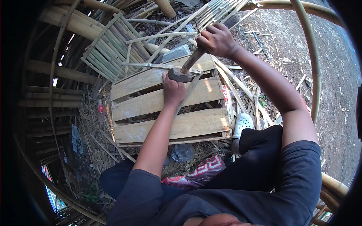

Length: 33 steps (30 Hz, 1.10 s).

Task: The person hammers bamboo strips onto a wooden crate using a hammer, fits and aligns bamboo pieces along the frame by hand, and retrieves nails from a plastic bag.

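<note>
A person in a dark short-sleeved shirt (298,177) sits before a low wooden crate (169,128), right hand (218,40) closed around the handle of a single hammer (194,61), the fingers wrapped fully about the wood. The left hand (174,92) rests on the crate's far half, fingers curled and one digit pointing away from the body; the hammer's head (180,75) covers part of them, and whether they pinch anything cannot be told. The right arm reaches out wide, elbow bent, wrist beyond the crate's far right corner; the left forearm runs nearly straight across the boards. The hammer slants down toward the left, its head just beside the left fingers

The crate lies between the legs and the far clutter, its top showing three broad boards with two dark gaps. Two thin strips reach the hammer area: one pale strip (143,65) across the far board, one diagonal strip (189,93) to the left hand's right. Beyond are one grey block (176,53) and two slatted bamboo panels (113,47); one white clog (243,124) stands at the right
</note>
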Each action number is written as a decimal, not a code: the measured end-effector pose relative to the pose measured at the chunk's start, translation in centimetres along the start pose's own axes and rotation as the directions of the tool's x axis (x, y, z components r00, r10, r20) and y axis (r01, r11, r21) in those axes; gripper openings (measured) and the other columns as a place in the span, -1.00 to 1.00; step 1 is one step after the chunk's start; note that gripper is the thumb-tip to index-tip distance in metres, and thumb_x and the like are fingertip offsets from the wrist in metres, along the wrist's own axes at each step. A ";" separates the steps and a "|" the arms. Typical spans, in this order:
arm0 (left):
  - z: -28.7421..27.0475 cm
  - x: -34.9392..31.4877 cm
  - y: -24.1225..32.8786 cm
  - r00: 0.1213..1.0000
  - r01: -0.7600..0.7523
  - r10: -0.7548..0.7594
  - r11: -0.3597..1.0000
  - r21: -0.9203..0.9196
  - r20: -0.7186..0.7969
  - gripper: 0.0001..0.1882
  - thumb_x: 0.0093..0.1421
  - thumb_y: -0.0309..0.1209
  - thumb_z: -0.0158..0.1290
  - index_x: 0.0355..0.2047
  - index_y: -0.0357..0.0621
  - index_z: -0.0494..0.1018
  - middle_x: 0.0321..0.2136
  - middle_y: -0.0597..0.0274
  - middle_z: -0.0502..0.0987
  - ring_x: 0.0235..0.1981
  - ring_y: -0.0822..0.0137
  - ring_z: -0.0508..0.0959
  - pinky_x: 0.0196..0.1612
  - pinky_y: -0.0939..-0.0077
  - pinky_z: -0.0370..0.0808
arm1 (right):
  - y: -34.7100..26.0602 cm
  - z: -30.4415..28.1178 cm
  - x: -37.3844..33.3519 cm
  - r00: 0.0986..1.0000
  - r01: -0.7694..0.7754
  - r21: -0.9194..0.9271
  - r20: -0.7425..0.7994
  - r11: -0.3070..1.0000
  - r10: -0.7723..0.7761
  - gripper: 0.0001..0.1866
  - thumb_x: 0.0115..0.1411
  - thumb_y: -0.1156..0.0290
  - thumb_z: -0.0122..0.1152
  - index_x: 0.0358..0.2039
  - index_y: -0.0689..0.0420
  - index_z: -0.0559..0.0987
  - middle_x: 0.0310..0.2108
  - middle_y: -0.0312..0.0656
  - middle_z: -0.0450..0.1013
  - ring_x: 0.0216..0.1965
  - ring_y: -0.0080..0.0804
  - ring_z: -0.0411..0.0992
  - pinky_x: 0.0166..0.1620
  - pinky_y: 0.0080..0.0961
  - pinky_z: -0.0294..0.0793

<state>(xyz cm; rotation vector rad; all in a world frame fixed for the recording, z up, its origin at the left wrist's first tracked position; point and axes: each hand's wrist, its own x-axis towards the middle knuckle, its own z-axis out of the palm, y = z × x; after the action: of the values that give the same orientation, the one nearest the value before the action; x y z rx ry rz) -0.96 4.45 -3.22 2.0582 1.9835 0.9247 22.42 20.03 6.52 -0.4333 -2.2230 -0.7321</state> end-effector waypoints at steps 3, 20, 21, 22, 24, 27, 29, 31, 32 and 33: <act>0.2 0.0 0.6 0.995 -0.053 0.050 0.998 -0.025 -0.088 -0.61 0.16 -0.55 -0.10 0.02 -0.20 0.45 0.03 0.00 0.47 0.15 -0.09 0.41 0.42 -0.24 0.00 | -0.4 0.3 -0.6 0.998 0.036 -0.020 0.049 0.999 -0.035 -0.83 0.09 0.21 0.22 -0.33 -0.06 0.51 -0.50 -0.41 0.36 -0.40 -0.45 0.40 -0.24 -0.45 0.32; -0.3 0.2 0.8 1.000 -0.024 0.024 0.999 0.025 -0.007 -0.55 0.15 -0.56 -0.08 0.08 -0.14 0.44 0.05 0.06 0.47 0.20 -0.02 0.40 0.39 -0.24 0.05 | -0.1 0.6 -0.8 0.997 0.049 -0.036 0.064 0.998 -0.047 -0.83 0.07 0.20 0.23 -0.42 -0.06 0.44 -0.50 -0.40 0.34 -0.38 -0.47 0.40 -0.24 -0.45 0.32; -0.1 0.3 0.7 1.000 -0.023 0.023 0.999 0.027 -0.008 -0.55 0.15 -0.56 -0.08 0.08 -0.14 0.44 0.05 0.06 0.47 0.20 -0.02 0.40 0.39 -0.24 0.05 | 0.4 0.7 -1.0 0.996 0.040 -0.031 0.083 0.999 -0.038 -0.82 0.11 0.18 0.24 -0.39 -0.06 0.47 -0.48 -0.41 0.38 -0.37 -0.46 0.42 -0.24 -0.45 0.32; 0.1 0.3 0.8 0.997 -0.044 0.045 0.999 0.016 -0.062 -0.61 0.17 -0.57 -0.10 0.02 -0.15 0.46 -0.01 0.05 0.48 0.12 -0.07 0.43 0.37 -0.25 0.09 | 0.9 0.6 -1.3 0.996 0.028 -0.044 0.083 0.999 -0.024 -0.82 0.14 0.18 0.24 -0.38 -0.06 0.48 -0.48 -0.41 0.38 -0.36 -0.46 0.42 -0.24 -0.45 0.32; 0.2 0.2 0.8 0.991 -0.065 0.065 0.998 0.004 -0.113 -0.67 0.20 -0.58 -0.12 -0.04 -0.17 0.47 -0.08 0.03 0.49 0.05 -0.12 0.45 0.34 -0.26 0.12 | 1.5 0.0 -1.8 0.996 -0.015 -0.041 0.086 0.999 0.019 -0.84 0.20 0.18 0.21 -0.36 -0.05 0.49 -0.49 -0.40 0.39 -0.36 -0.44 0.43 -0.23 -0.45 0.33; -0.1 0.3 1.0 0.998 -0.035 0.034 0.999 -0.024 -0.044 -0.68 0.19 -0.59 -0.13 -0.06 -0.19 0.46 -0.09 0.02 0.49 0.04 -0.12 0.44 0.35 -0.26 0.10 | 1.6 -0.2 -1.4 0.999 -0.007 -0.067 0.031 0.998 0.009 -0.85 0.20 0.19 0.21 -0.36 -0.05 0.49 -0.50 -0.39 0.38 -0.37 -0.44 0.43 -0.22 -0.45 0.33; -0.1 0.4 0.8 0.999 -0.030 0.030 0.999 0.019 -0.030 -0.57 0.15 -0.57 -0.09 0.06 -0.22 0.43 0.02 0.05 0.48 0.17 -0.03 0.42 0.40 -0.25 0.05 | 1.2 -0.2 -0.7 1.000 0.010 -0.052 -0.026 0.999 -0.012 -0.85 0.19 0.20 0.21 -0.38 -0.05 0.48 -0.51 -0.39 0.38 -0.38 -0.44 0.43 -0.22 -0.44 0.34; 0.3 0.1 0.3 0.995 -0.062 0.064 0.998 0.026 -0.074 -0.58 0.15 -0.56 -0.09 0.05 -0.22 0.43 0.01 0.05 0.48 0.16 -0.04 0.42 0.40 -0.25 0.05 | 0.2 0.0 -0.3 0.999 0.010 -0.006 0.048 1.000 -0.009 -0.85 0.17 0.21 0.22 -0.41 -0.05 0.46 -0.50 -0.39 0.37 -0.39 -0.45 0.42 -0.21 -0.45 0.34; 0.4 0.0 0.1 0.988 -0.094 0.097 0.995 0.034 -0.117 -0.58 0.15 -0.56 -0.08 0.05 -0.22 0.44 0.01 0.05 0.48 0.16 -0.04 0.42 0.40 -0.24 0.05 | -0.3 0.2 0.0 0.999 0.018 0.003 0.032 1.000 -0.018 -0.83 0.14 0.20 0.23 -0.42 -0.05 0.45 -0.49 -0.39 0.35 -0.40 -0.44 0.41 -0.21 -0.45 0.34; 0.3 -0.1 0.3 0.988 -0.095 0.098 0.995 0.033 -0.117 -0.58 0.15 -0.56 -0.08 0.05 -0.22 0.44 0.01 0.05 0.48 0.16 -0.04 0.42 0.40 -0.24 0.05 | -0.5 0.3 -0.1 0.999 0.018 0.002 0.033 1.000 -0.018 -0.83 0.14 0.20 0.23 -0.42 -0.05 0.45 -0.49 -0.39 0.35 -0.40 -0.44 0.41 -0.21 -0.45 0.34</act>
<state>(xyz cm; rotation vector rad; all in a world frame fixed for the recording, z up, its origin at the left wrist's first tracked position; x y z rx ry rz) -0.50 4.44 -3.33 2.1794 1.9780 1.0678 22.07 19.81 6.10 -0.4281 -2.2606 -0.7380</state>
